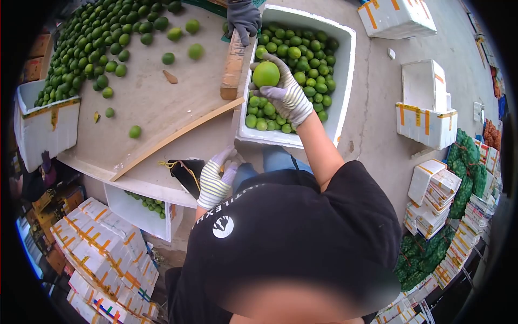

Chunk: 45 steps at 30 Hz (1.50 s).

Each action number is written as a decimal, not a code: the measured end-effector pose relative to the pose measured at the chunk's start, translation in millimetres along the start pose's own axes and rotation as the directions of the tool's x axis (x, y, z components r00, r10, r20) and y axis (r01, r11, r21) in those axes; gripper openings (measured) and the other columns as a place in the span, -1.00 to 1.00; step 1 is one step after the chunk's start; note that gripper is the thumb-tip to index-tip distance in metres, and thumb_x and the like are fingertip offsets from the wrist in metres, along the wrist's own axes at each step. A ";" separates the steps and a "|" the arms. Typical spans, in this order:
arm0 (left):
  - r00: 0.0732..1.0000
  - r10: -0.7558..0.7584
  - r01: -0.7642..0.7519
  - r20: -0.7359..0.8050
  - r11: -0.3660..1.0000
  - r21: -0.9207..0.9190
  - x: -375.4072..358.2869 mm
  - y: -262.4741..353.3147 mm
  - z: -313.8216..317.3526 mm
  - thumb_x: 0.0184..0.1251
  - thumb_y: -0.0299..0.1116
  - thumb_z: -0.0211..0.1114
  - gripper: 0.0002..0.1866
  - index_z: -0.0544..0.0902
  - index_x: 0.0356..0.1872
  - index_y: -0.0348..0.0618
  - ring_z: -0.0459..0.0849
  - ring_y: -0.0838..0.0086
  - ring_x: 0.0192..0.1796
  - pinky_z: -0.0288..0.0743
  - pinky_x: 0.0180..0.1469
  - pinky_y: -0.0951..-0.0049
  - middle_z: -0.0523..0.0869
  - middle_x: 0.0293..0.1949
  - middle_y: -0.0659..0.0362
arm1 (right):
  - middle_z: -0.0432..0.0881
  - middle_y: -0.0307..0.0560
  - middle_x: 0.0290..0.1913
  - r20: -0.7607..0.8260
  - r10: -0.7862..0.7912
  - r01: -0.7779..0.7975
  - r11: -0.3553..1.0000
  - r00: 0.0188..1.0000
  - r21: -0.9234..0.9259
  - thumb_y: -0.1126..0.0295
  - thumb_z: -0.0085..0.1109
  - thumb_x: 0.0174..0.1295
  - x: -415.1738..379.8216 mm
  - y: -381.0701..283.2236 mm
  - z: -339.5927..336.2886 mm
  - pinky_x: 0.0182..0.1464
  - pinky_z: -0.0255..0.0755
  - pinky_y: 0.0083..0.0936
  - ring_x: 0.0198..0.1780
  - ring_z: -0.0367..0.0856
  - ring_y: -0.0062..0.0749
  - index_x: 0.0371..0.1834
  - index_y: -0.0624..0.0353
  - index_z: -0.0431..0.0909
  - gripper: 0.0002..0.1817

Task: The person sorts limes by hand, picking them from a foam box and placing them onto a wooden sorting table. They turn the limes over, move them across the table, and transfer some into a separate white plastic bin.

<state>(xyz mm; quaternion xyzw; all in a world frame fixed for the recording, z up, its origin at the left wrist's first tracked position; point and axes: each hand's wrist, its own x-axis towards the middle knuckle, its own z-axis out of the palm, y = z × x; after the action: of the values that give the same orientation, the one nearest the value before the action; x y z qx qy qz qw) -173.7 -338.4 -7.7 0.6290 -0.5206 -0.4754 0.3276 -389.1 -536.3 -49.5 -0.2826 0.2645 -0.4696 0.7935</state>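
My right hand (283, 89), in a striped glove, is closed around a large bright green lime (266, 74). It is above a white foam box (349, 70) filled with many smaller green limes (318, 86). My left hand (216, 181), in a matching glove, is low near my waist, beside the table's edge. Its fingers are loosely bent and apart, and I see nothing held in them. Near it, a black pouch (188, 174) with a yellow cord lies at the table edge.
Loose limes (102, 51) cover the upper left of the sorting table (178, 102), which has a wooden strip (178, 137). A co-worker's grey-gloved hand (244, 20) rests by a wooden block (233, 65). Foam boxes (102, 243) are stacked lower left, with others (426, 121) at right.
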 end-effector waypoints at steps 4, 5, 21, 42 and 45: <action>0.996 -0.064 0.062 0.064 0.998 0.028 1.4 3.1 -3.6 0.37 -0.44 0.23 -0.55 0.56 0.27 -0.33 0.66 0.28 0.21 0.44 0.33 0.32 0.71 0.11 -0.06 | 0.52 -0.03 0.13 -0.183 -0.122 -0.012 0.803 0.975 -0.596 0.51 0.52 -0.06 2.5 7.7 -20.0 0.14 0.54 -0.46 0.04 0.56 -0.40 0.33 0.09 0.39 -0.21; 0.997 -0.064 0.063 0.043 0.998 0.022 1.8 6.9 -3.2 0.38 -0.43 0.24 -0.55 0.56 0.27 -0.34 0.66 0.27 0.21 0.44 0.33 0.32 0.71 0.11 -0.07 | 0.53 -0.03 0.12 -0.221 -0.132 -0.040 0.769 0.966 -0.638 0.50 0.53 -0.07 5.5 22.5 -39.9 0.14 0.54 -0.45 0.05 0.57 -0.39 0.32 0.10 0.39 -0.21; 0.984 -0.073 0.113 -0.160 0.960 0.257 -14.2 -28.9 -52.4 0.30 -0.20 0.32 -0.53 0.63 0.16 -0.24 0.69 0.01 0.04 0.55 0.13 0.19 0.72 0.00 -0.14 | 0.65 -0.11 -0.32 -0.710 0.164 -0.563 0.738 0.684 -0.371 0.16 -0.01 0.52 3.0 83.6 -146.7 -0.52 0.50 -0.53 -0.51 0.58 -0.47 0.35 -0.05 0.42 -0.61; 0.855 -0.258 0.360 -0.451 0.920 0.155 -46.0 -113.8 -124.2 0.31 -0.29 0.33 -0.61 0.66 0.12 -0.18 0.74 0.12 -0.05 0.59 0.07 0.24 0.76 -0.09 -0.05 | 0.68 0.08 -0.43 -0.006 0.348 -0.003 -0.009 0.938 -1.000 0.12 0.24 0.34 81.5 117.6 50.6 -0.17 0.51 -0.28 -0.40 0.61 -0.11 -0.24 0.22 0.71 -0.66; 0.830 -0.241 0.364 -0.503 0.917 0.162 -44.9 -111.3 -129.5 0.33 -0.25 0.31 -0.74 0.75 -0.11 -0.20 0.74 0.07 -0.12 0.60 -0.01 0.21 0.78 -0.19 -0.05 | 0.66 0.11 -0.45 -0.083 0.374 -0.100 0.025 0.924 -0.995 0.17 0.23 0.34 83.1 126.6 56.4 -0.19 0.50 -0.30 -0.40 0.61 -0.15 -0.21 0.23 0.69 -0.69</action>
<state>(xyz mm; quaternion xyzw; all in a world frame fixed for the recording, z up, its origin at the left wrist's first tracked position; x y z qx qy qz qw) -14.1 -278.7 -54.0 0.8368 -0.3735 -0.2838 0.2824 -240.2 -548.9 -111.1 -0.7415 0.4729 0.0076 0.4759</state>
